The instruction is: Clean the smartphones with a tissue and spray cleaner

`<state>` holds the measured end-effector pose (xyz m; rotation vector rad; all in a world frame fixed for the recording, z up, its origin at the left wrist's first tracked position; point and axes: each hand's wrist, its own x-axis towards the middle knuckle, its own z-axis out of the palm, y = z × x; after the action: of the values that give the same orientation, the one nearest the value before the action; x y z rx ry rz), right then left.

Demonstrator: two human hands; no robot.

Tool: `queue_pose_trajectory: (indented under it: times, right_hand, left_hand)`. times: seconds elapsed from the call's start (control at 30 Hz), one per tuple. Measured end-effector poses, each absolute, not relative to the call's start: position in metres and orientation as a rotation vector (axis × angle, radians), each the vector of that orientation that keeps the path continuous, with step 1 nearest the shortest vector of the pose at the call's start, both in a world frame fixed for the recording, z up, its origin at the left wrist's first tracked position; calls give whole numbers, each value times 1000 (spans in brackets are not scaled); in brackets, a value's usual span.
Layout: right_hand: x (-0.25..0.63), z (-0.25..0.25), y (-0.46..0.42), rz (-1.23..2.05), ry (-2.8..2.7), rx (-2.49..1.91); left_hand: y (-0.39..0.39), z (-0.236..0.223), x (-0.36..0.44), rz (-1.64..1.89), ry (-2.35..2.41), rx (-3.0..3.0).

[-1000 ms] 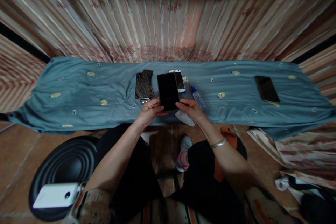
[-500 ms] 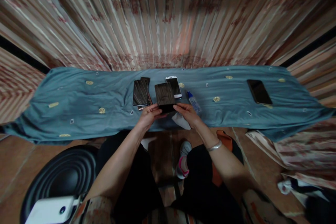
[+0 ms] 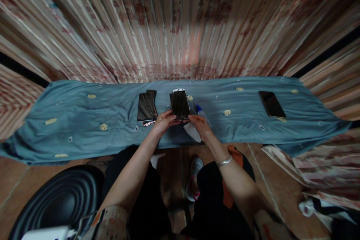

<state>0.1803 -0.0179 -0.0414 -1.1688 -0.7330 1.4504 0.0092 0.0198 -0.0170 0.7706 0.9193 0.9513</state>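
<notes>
Between my two hands is a dark smartphone point(image 3: 180, 105), its glossy face turned up toward me. My left hand point(image 3: 165, 122) pinches its lower left corner. At the lower right corner, the fingers of my right hand point(image 3: 199, 123) grip it too. A white cloth or tissue point(image 3: 192, 132) hangs under my right hand; whether the fingers hold it I cannot tell. Partly covered behind the held phone lies a white smartphone point(image 3: 180, 90). Just beyond my right hand is a clear bottle with a blue cap point(image 3: 199, 108), its lower part hidden.
A blue-green cloth point(image 3: 78, 108) covers the long table. Left of my hands lies a stack of phones point(image 3: 145, 107). Farther right is another black phone point(image 3: 272, 104). Pleated curtains point(image 3: 157, 26) hang behind. A round black stool point(image 3: 60, 198) stands at lower left, with a white device point(image 3: 46, 233) on it.
The held phone has tilted, so its face shows darker and its thick-looking lower edge no longer shows. Both hands keep their grip. The whole view has shifted slightly.
</notes>
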Motion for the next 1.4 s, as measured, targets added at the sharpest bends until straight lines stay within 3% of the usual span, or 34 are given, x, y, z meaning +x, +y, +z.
queue_pose_trajectory:
  times: [0.93, 1.13, 1.4]
  right_hand:
    - [174, -54, 16, 1326, -819, -1165]
    - [175, -55, 28, 1275, -792, -1184]
    - [176, -58, 23, 1161, -842, -1428]
  left_hand:
    - [46, -38, 27, 1217, 1084, 1234]
    - [55, -43, 28, 1188, 1357, 1463]
    - [57, -60, 30, 1161, 1409, 1554]
